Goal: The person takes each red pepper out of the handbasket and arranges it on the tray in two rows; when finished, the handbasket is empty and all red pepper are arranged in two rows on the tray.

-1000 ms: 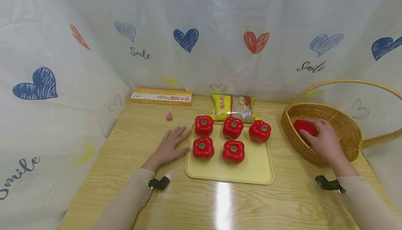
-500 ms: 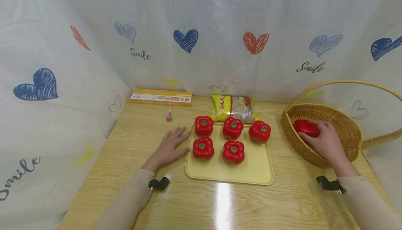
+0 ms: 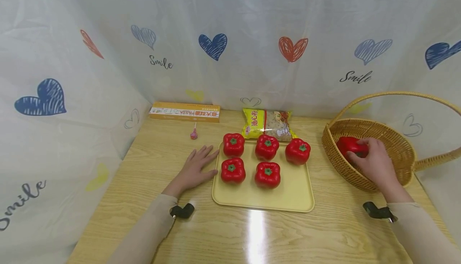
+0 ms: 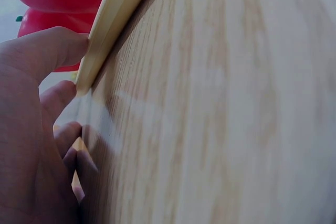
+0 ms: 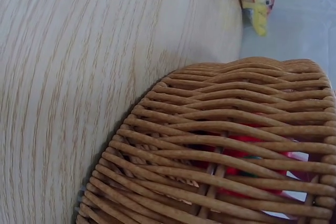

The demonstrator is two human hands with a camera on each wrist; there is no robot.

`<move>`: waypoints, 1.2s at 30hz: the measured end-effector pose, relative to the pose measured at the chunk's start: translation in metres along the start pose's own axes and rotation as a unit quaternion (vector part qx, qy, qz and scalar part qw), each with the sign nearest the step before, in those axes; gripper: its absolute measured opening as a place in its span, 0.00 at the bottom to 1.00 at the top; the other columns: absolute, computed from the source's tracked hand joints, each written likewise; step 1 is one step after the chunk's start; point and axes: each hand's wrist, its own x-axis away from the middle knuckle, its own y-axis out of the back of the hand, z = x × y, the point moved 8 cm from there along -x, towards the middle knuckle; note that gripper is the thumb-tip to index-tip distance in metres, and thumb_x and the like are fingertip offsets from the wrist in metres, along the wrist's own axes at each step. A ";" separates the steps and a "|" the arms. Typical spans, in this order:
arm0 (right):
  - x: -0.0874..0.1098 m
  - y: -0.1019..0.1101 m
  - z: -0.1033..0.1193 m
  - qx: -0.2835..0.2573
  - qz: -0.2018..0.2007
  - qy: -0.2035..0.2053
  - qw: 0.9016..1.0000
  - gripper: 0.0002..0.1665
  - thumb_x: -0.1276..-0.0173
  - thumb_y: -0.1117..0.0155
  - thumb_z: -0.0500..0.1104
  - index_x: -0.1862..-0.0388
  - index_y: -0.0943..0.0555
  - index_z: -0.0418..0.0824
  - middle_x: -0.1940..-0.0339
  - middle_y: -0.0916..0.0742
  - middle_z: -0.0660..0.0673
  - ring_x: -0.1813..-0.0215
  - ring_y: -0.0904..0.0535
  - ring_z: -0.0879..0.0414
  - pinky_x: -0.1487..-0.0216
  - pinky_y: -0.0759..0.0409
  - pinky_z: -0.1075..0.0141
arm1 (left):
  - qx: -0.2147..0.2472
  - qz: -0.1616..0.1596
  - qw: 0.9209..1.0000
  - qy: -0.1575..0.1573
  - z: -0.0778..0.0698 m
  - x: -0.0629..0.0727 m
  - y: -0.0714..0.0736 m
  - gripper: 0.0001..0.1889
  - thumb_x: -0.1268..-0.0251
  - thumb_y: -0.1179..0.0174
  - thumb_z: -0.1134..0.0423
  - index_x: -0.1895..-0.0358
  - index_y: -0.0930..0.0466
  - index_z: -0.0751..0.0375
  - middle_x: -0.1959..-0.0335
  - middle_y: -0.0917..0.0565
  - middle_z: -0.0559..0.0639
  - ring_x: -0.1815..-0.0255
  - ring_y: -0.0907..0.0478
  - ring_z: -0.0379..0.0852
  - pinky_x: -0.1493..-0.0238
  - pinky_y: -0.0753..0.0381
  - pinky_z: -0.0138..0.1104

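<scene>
In the head view, my right hand (image 3: 376,164) reaches into the wicker basket (image 3: 333,163) at the right. Its thumb and fingers grip a red bell pepper (image 3: 346,145) by its right side, inside the basket. Red shows through the basket's weave (image 5: 247,98) in the right wrist view, where most of that hand is hidden. My left hand (image 3: 194,170) lies with fingers spread on the table, thumb and fingertips at the left edge of the yellow tray (image 3: 288,200). Several red bell peppers (image 3: 267,174) with green stems stand in two rows on the tray.
Behind the tray lies a yellow bag of pasta (image 3: 268,124). A long orange pasta box (image 3: 185,111) sits at the back left, with a pink lollipop (image 3: 194,134) in front of it. The basket's tall handle (image 3: 392,93) arches over its opening. A printed curtain (image 3: 252,15) hangs behind.
Inside the basket, my right fingers have shifted slightly to the right on the bell pepper, and more of its left part shows. The left hand and the tray have stayed put.
</scene>
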 end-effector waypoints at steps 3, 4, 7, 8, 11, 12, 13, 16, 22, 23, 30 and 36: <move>0.000 0.002 0.000 0.003 -0.007 0.005 1.000 0.32 0.28 0.35 0.47 0.40 0.31 0.24 0.41 0.33 0.19 0.50 0.31 0.26 0.61 0.25 0.35 | 0.000 0.000 1.000 0.001 0.000 0.000 0.000 0.38 0.30 0.41 0.42 0.20 0.38 0.49 0.18 0.43 0.55 0.16 0.56 0.56 0.19 0.67 0.53; 0.000 0.003 0.001 0.003 -0.009 0.005 1.000 0.31 0.28 0.35 0.47 0.40 0.31 0.24 0.40 0.34 0.19 0.50 0.31 0.26 0.60 0.25 0.34 | 0.001 0.000 1.000 0.000 0.000 0.000 0.000 0.38 0.30 0.41 0.42 0.20 0.38 0.49 0.18 0.43 0.55 0.16 0.56 0.56 0.19 0.67 0.53; 0.001 0.005 0.001 0.002 -0.011 0.005 1.000 0.30 0.28 0.37 0.46 0.38 0.30 0.25 0.36 0.36 0.17 0.47 0.32 0.23 0.56 0.26 0.30 | 0.001 -0.001 1.000 0.001 0.000 0.000 0.000 0.38 0.30 0.41 0.42 0.20 0.38 0.49 0.18 0.43 0.55 0.16 0.56 0.55 0.19 0.67 0.53; 0.001 0.006 0.001 0.001 -0.012 0.006 1.000 0.30 0.28 0.37 0.46 0.38 0.29 0.25 0.36 0.36 0.17 0.46 0.32 0.23 0.55 0.27 0.30 | 0.001 -0.001 1.000 0.002 0.000 0.000 0.000 0.38 0.30 0.41 0.42 0.20 0.38 0.49 0.18 0.43 0.55 0.16 0.56 0.55 0.19 0.68 0.52; 0.001 0.009 0.002 0.003 -0.016 0.011 1.000 0.29 0.28 0.38 0.46 0.37 0.27 0.28 0.34 0.37 0.16 0.43 0.34 0.21 0.53 0.29 0.28 | 0.000 -0.001 1.000 0.003 0.000 0.000 0.000 0.38 0.30 0.41 0.42 0.21 0.38 0.49 0.18 0.43 0.55 0.16 0.56 0.55 0.19 0.68 0.52; 0.001 0.010 0.003 0.004 -0.018 0.015 1.000 0.28 0.28 0.39 0.46 0.37 0.26 0.28 0.34 0.37 0.17 0.42 0.35 0.21 0.52 0.29 0.28 | 0.000 0.000 1.000 0.003 0.000 0.000 0.000 0.38 0.30 0.41 0.42 0.21 0.38 0.49 0.18 0.43 0.55 0.16 0.56 0.55 0.19 0.68 0.52; 0.001 0.011 0.004 0.006 -0.019 0.019 1.000 0.27 0.28 0.39 0.45 0.37 0.25 0.28 0.35 0.37 0.17 0.41 0.36 0.21 0.51 0.30 0.28 | 0.000 -0.001 1.000 0.003 0.000 0.000 0.000 0.38 0.30 0.41 0.42 0.21 0.38 0.49 0.18 0.43 0.55 0.16 0.56 0.55 0.19 0.68 0.52; 0.001 0.013 0.006 0.014 -0.020 0.028 0.999 0.28 0.28 0.39 0.44 0.37 0.25 0.27 0.35 0.36 0.17 0.39 0.38 0.20 0.49 0.30 0.27 | -0.001 0.000 1.000 0.003 0.000 0.000 0.000 0.38 0.31 0.41 0.42 0.21 0.38 0.49 0.18 0.43 0.55 0.16 0.56 0.55 0.19 0.67 0.53; -0.002 0.013 0.004 0.016 -0.020 0.019 0.999 0.38 0.29 0.36 0.45 0.33 0.35 0.20 0.40 0.31 0.18 0.42 0.34 0.23 0.47 0.28 0.27 | -0.002 0.000 1.000 0.002 0.000 0.000 0.000 0.38 0.30 0.41 0.41 0.21 0.38 0.49 0.18 0.43 0.55 0.16 0.56 0.56 0.19 0.67 0.53; -0.002 0.012 0.003 0.014 -0.019 0.016 1.000 0.39 0.29 0.36 0.46 0.32 0.36 0.20 0.40 0.31 0.18 0.43 0.34 0.24 0.47 0.27 0.27 | -0.001 0.000 1.000 0.001 0.000 0.000 0.000 0.38 0.31 0.41 0.42 0.21 0.38 0.49 0.18 0.43 0.55 0.16 0.55 0.56 0.19 0.67 0.53; -0.003 0.009 0.002 0.020 -0.006 0.017 1.000 0.41 0.24 0.41 0.53 0.27 0.38 0.24 0.40 0.30 0.17 0.45 0.31 0.23 0.50 0.27 0.26 | 0.000 -0.002 1.000 0.001 -0.001 0.000 0.000 0.38 0.30 0.41 0.42 0.21 0.38 0.49 0.18 0.43 0.55 0.17 0.55 0.56 0.19 0.67 0.53; -0.003 0.007 0.001 0.009 -0.004 0.006 1.000 0.46 0.24 0.40 0.55 0.25 0.43 0.22 0.38 0.30 0.16 0.43 0.31 0.21 0.48 0.27 0.26 | 0.001 -0.001 1.000 0.003 -0.001 0.000 0.000 0.38 0.30 0.41 0.41 0.21 0.38 0.49 0.18 0.43 0.55 0.16 0.55 0.56 0.19 0.67 0.53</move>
